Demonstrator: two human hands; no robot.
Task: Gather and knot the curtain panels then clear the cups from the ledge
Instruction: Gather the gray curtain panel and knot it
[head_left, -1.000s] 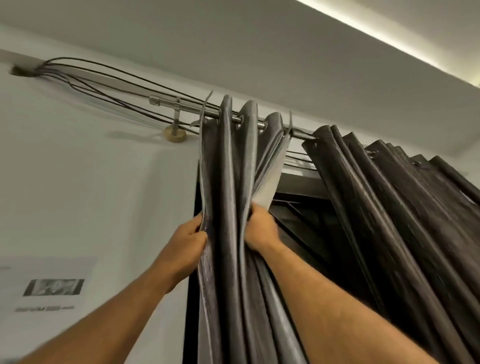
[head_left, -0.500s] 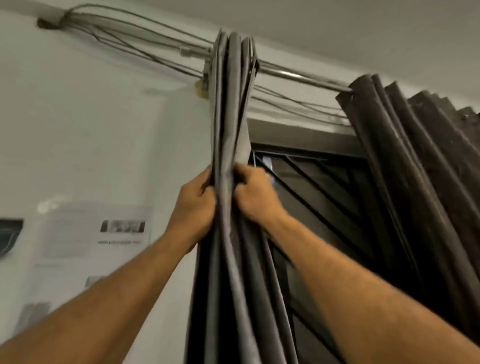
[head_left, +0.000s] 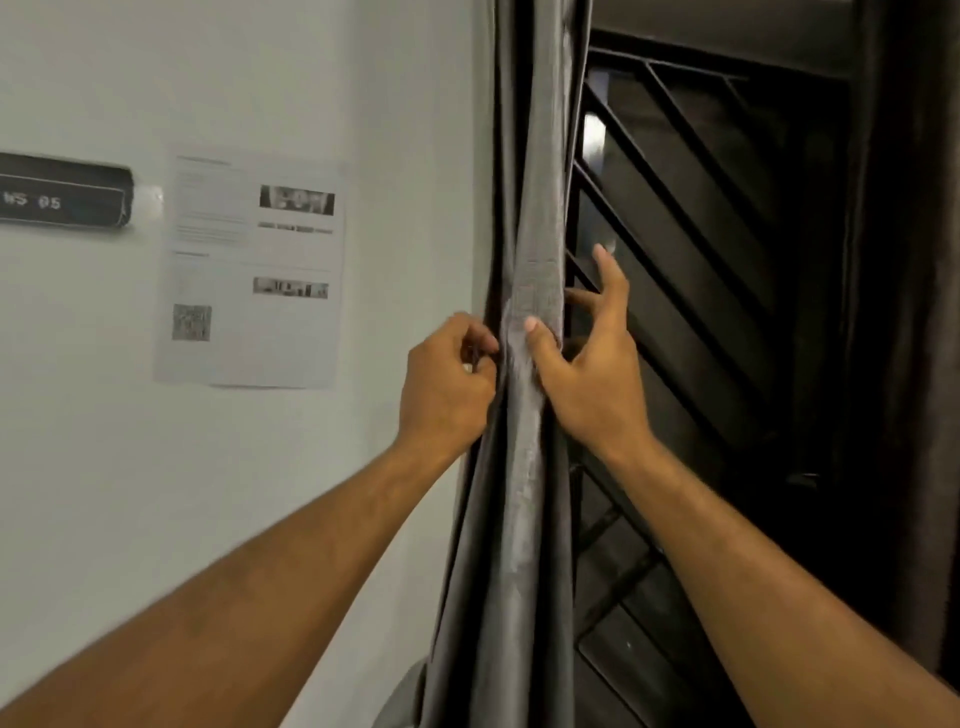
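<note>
The gathered grey curtain panel (head_left: 530, 218) hangs as a narrow bundle of folds down the middle of the view. My left hand (head_left: 447, 379) has its fingers curled and pinches the bundle's left edge. My right hand (head_left: 592, 364) is on the bundle's right side, its thumb laid across the front fold. Its fingers are spread and mostly straight, and the index tip touches the right edge. A second, darker curtain panel (head_left: 898, 312) hangs at the far right. No cups or ledge are in view.
A dark window grille (head_left: 701, 249) with diagonal bars stands behind the curtain. On the white wall to the left are a printed paper notice (head_left: 249, 270) and a black label strip (head_left: 62, 192).
The view has dropped from the curtain rod down the panel. Both hands have slid lower along the bundle, which is squeezed narrower. My right hand's fingers have spread out from a grip.
</note>
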